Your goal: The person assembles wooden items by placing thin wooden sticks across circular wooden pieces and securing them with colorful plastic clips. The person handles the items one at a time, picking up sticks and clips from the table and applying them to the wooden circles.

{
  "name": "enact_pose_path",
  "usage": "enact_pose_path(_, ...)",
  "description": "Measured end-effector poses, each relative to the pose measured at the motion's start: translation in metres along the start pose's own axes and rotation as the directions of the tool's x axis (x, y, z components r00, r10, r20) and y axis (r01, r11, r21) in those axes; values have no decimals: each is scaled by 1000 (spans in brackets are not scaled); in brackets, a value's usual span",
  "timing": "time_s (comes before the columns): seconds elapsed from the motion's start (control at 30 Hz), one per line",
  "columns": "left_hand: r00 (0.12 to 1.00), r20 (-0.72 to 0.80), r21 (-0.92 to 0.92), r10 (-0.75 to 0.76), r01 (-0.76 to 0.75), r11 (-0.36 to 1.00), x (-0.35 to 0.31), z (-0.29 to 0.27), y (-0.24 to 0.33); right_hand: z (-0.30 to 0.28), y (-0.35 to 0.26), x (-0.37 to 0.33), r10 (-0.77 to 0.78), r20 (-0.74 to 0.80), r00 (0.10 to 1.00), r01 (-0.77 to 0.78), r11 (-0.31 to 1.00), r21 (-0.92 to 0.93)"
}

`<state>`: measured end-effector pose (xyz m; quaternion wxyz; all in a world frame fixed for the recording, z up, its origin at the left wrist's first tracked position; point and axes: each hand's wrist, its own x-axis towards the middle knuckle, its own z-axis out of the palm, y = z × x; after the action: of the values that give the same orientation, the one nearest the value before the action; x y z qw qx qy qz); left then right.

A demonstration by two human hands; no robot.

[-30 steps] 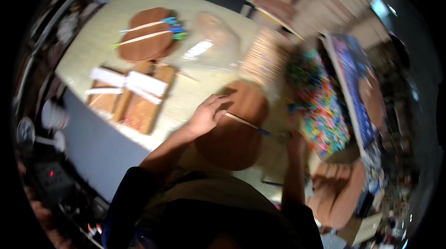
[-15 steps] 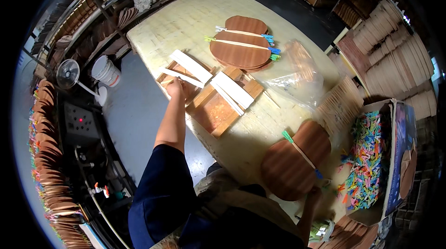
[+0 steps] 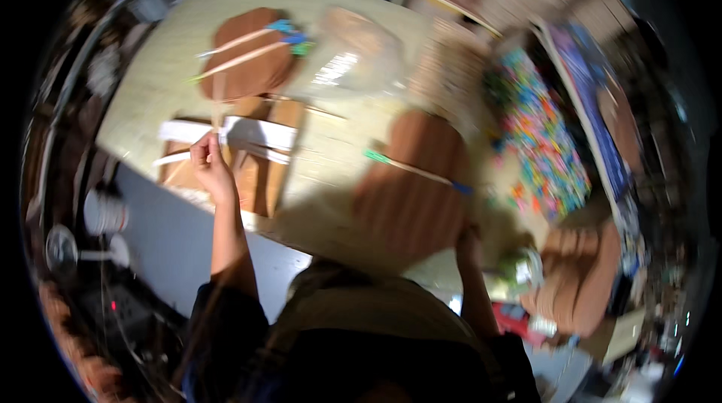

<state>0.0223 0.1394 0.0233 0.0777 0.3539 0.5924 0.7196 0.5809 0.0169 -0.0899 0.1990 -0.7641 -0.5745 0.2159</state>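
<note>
My left hand (image 3: 213,165) is raised over the wooden tray, fingers pinched on a thin pale wooden strip (image 3: 218,106) that points away from me. Beneath it the wooden tray (image 3: 272,185) holds white strips (image 3: 259,132). In front of me lies a brown guitar-shaped wood panel (image 3: 410,211), with a pale strip (image 3: 417,171) across its waist, pegged by a green clothespin (image 3: 376,156) and a blue clothespin (image 3: 461,188). My right hand (image 3: 468,243) is at the panel's lower right edge; shadow and blur hide its fingers.
At the far left, stacked brown panels (image 3: 248,76) carry two strips with clothespins. A clear plastic bag (image 3: 353,65) lies beside them. On the right stands a box of colourful clothespins (image 3: 538,132); more guitar-shaped panels (image 3: 579,283) sit below it.
My left hand has lifted from the tray with a thin strip in its fingers. The whole view has swung to the right and blurred. My right hand stays by the panel's edge.
</note>
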Motion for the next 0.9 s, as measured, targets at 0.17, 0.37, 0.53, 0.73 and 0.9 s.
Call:
enact_pose_path(0.17, 486, 783, -97, 388, -521, 848, -160, 93, 77, -19, -42, -11, 9, -84, 996, -28, 975, -221)
enact_pose_path(0.37, 314, 885, -211, 343, -385, 899, -230, 135, 93, -16, -50, -35, -206, -77, 976, 170, 928, -332)
enact_pose_path(0.53, 298, 874, -231, 384, -441, 867, -238, 143, 84, -20, -33, -37, -359, -3, 933, 341, 889, -305)
enact_pose_path(0.73, 293, 881, -246, 370, -384, 890, -243, 148, 76, -34, -39, -18, 202, -73, 977, -172, 940, 293)
enact_pose_path(0.9, 276, 889, -234, 365, -410, 881, -242, 147, 75, -41, -44, -8, 399, 201, 895, -214, -12, 977)
